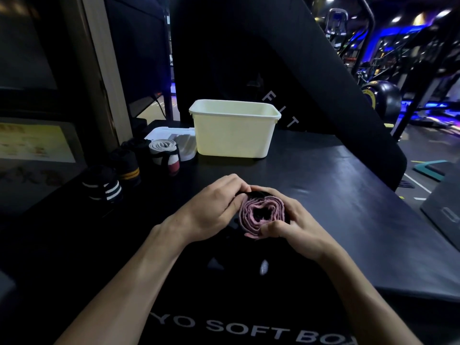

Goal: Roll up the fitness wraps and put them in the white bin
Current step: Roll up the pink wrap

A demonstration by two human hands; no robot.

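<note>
Both hands are grasping a rolled pink wrap (261, 214) just above the near part of the black worktop (323, 183). The left hand (211, 210) is cupping the roll's left side, its fingers curling over the top edge, while the right hand (291, 225) is cupping the right side with its thumb pressing against the lower coil. The roll is sitting end-up toward the camera, so the spiral of pink layers is showing, with a loose dark hollow at the centre and a dark outer layer around it. Farther back on the worktop, the white bin (234, 135) is standing upright with its mouth open; its inside is not visible from this angle. Just beside the bin's left wall, a white lid (174, 136) is lying flat. A grey-and-white rolled wrap (164, 154) with a red band is standing in front of the lid, touching or nearly touching it. Left of that, a black wrap with orange stripes (127, 168) is standing, and nearer the left edge a black wrap with white stripes (103, 185) is standing apart from the hands. White lettering (249, 329) is running along the worktop's near edge below the forearms. A dark padded upright (249, 58) is rising behind the bin.
</note>
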